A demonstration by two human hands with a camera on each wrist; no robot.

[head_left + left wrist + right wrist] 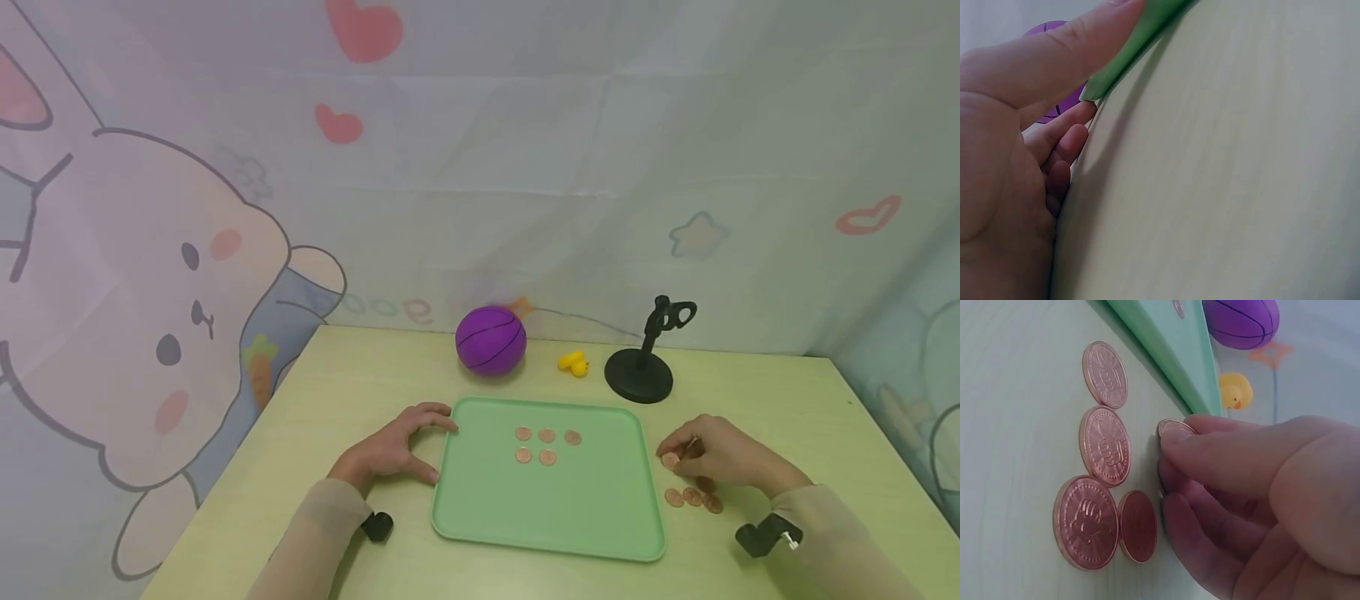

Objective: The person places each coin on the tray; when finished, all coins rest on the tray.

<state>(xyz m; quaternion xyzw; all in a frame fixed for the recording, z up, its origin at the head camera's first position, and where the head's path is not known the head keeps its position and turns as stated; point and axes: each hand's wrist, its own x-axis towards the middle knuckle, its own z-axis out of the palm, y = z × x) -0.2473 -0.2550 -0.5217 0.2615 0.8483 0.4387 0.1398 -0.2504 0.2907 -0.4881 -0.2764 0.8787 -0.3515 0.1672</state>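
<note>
My left hand (393, 446) touches the left rim of a light green tray (525, 517), its thumb and fingers spread along the edge. On the tray lie several copper-coloured coins (547, 457), three in a back row and two in front of them. Beyond the tray's right side, my right hand (723, 454) pinches one coin (1175, 425) between thumb and fingers, low over the table. Close by that hand, several loose coins (1105, 445) lie on the table, one of them partly under the hand in the head view.
Behind the tray sit a purple ball (491, 341), small yellow rubber ducks (573, 363) and a black stand (639, 375) with a round base. A cloth backdrop (525, 167) with cartoon prints hangs behind the pale table (390, 375).
</note>
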